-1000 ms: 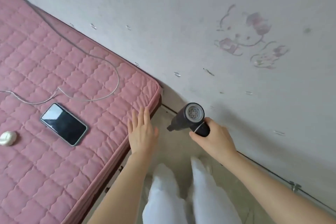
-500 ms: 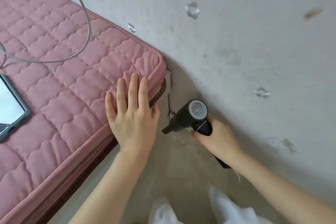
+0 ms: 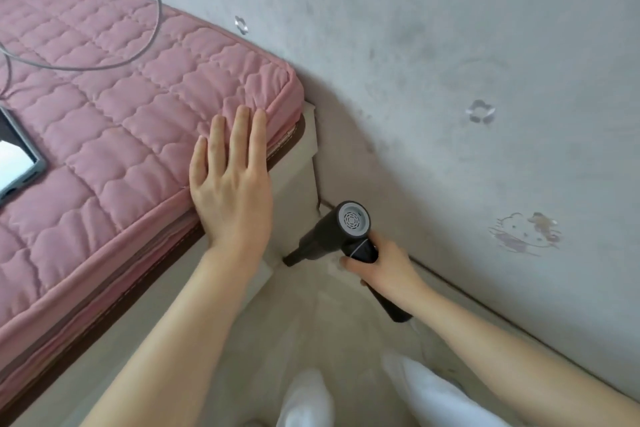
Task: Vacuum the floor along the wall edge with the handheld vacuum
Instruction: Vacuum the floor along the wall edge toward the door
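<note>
Head view — right hand (image 3: 384, 267) grips handheld vacuum (image 3: 337, 229).

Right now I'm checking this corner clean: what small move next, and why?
Probably slide the handheld vacuum, gripped by the right hand, back along the wall edge; its nozzle sits at the bed base, while the left hand rests flat on the mattress.

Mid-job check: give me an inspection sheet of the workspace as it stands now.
Surface: beige floor, bare strip between bed and wall.
Job's things: handheld vacuum, nozzle low by the bed base corner.
Clutter: phone on pink mattress.
Hands: right hand grips the vacuum; left hand rests flat on the mattress edge.
Cables: grey cable looped over the mattress.
Surroundings: grey wall with stickers.
</note>
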Demonstrator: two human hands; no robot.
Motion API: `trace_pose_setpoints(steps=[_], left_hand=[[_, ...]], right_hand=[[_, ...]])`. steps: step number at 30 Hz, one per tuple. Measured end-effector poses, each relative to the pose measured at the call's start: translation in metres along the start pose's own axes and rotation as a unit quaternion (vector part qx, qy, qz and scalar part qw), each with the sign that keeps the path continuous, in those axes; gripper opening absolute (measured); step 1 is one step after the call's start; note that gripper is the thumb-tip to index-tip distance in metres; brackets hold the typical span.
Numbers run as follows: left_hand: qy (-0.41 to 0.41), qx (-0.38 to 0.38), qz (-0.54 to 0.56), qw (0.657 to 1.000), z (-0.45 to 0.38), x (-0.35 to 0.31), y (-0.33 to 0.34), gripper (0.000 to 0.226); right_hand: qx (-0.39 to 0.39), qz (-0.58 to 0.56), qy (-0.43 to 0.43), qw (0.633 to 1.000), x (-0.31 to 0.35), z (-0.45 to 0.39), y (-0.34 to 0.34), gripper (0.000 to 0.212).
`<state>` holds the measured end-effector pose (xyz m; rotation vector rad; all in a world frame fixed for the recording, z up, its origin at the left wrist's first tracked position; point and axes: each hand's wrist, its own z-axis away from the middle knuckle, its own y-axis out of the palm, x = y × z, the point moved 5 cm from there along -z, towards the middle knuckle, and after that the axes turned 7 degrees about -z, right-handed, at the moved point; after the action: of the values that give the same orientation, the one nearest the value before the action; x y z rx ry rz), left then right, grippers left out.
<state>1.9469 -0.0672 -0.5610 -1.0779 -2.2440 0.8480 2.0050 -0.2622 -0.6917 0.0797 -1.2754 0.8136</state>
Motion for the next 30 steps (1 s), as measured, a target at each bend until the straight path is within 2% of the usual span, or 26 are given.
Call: trace_pose_setpoints(steps=[5, 11, 20, 23, 27, 30], left_hand=[[0.005, -0.034, -0.016, 0.999, 0.002, 0.0, 0.001, 0.049], [-0.001, -0.046, -0.006, 0.999, 0.002, 0.0, -0.002, 0.044], [0.001, -0.027, -0.006, 1.0, 0.002, 0.0, 0.001, 0.051], [0.004, -0.02, 0.006, 1.0, 0.006, 0.001, 0.003, 0.057], [0.024, -0.079, -0.031, 0.996, 0.01, 0.003, 0.006, 0.046], [0.029, -0.091, -0.024, 0.995, 0.012, 0.005, 0.006, 0.045]], right_hand=[[-0.011, -0.004, 0.006, 1.0, -0.004, -0.008, 0.0, 0.025], [-0.02, 0.003, 0.024, 1.0, -0.001, -0.013, -0.003, 0.035], [-0.013, 0.048, 0.016, 0.999, -0.014, -0.017, -0.005, 0.037], [0.001, 0.065, 0.004, 0.998, -0.017, -0.014, -0.005, 0.031], [0.006, 0.072, -0.009, 0.997, -0.013, -0.013, -0.007, 0.021], [0.011, 0.089, -0.023, 0.996, -0.006, -0.018, -0.007, 0.02]])
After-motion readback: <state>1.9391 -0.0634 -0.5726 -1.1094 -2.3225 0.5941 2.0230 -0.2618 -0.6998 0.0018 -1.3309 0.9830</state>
